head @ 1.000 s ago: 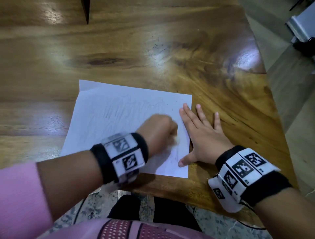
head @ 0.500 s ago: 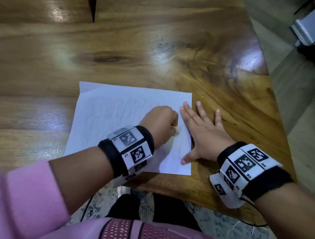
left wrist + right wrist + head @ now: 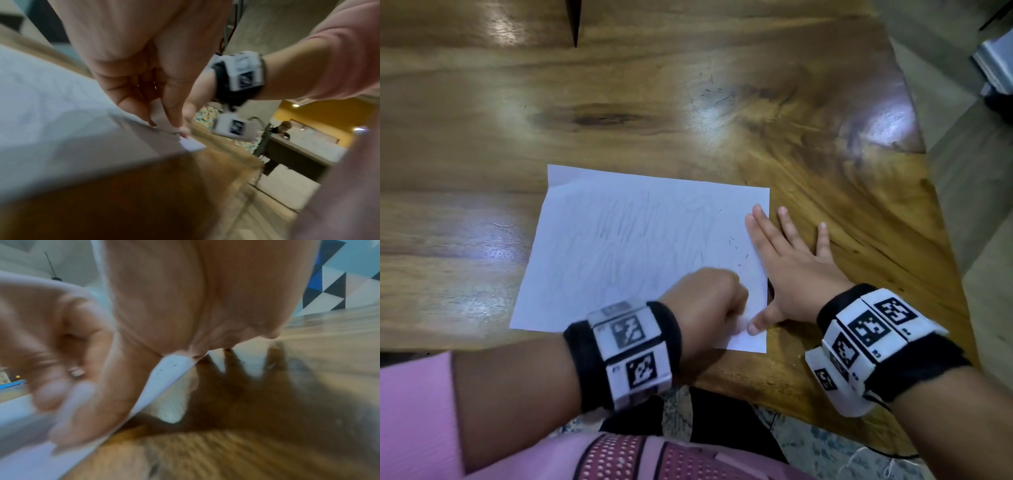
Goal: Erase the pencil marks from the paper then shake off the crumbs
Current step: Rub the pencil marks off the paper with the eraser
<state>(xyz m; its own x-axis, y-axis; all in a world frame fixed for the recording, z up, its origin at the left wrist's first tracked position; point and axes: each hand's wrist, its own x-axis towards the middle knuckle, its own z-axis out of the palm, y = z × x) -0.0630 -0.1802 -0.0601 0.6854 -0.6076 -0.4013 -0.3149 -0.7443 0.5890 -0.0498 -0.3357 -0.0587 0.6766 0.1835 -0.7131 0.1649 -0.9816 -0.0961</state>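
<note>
A white sheet of paper (image 3: 619, 246) with faint pencil strokes lies flat on the wooden table (image 3: 688, 102). My left hand (image 3: 709, 301) is curled in a fist over the sheet's near right corner, pinching a small pale eraser (image 3: 161, 113) against the paper; in the head view the fist hides most of it. My right hand (image 3: 787, 270) lies flat with fingers spread, its index finger and thumb on the paper's right edge and the other fingers on the wood. Dark eraser crumbs (image 3: 732, 243) speckle the paper beside the right hand.
The table's angled right edge (image 3: 935, 192) drops to a grey floor, and its near edge runs just below the paper. Bare wood stretches behind and to the left of the sheet. Dark specks (image 3: 715, 96) lie on the far wood.
My left hand went slightly away, then slid back toward me to the paper's near right corner, rubbing. The right hand has stayed flat on the paper's edge.
</note>
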